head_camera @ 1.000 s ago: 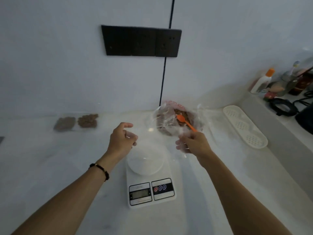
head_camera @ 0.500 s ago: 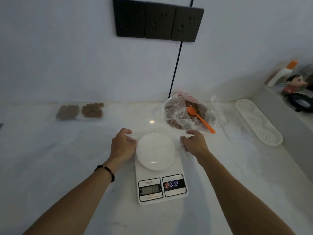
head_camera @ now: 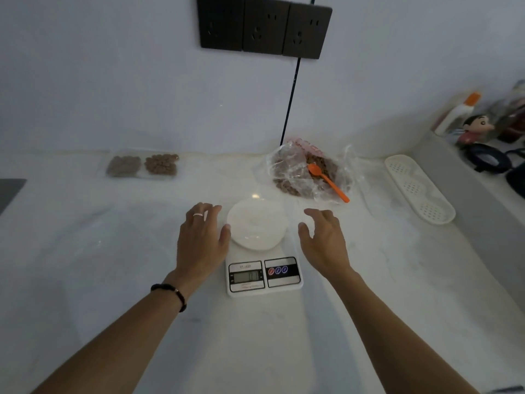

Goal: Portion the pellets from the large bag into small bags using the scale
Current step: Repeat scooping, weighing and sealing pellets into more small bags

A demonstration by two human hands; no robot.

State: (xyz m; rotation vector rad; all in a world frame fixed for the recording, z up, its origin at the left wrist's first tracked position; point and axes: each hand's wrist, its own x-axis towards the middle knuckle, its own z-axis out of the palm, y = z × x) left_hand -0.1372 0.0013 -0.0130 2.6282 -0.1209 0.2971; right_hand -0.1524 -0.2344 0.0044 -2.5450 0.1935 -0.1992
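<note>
pellets (head_camera: 292, 186) blurred inside large bag (head_camera: 305, 172) | scale (head_camera: 264, 268) readout illegible

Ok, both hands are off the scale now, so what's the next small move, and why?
Probably reach the right hand to the orange spoon lying in the large bag behind the scale. Both hands are open, the left hand idle beside the platform, and the spoon's handle points toward the right hand.

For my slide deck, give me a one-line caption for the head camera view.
Both open hands, left hand and right hand, flank the white scale; orange spoon rests in the large pellet bag.
</note>
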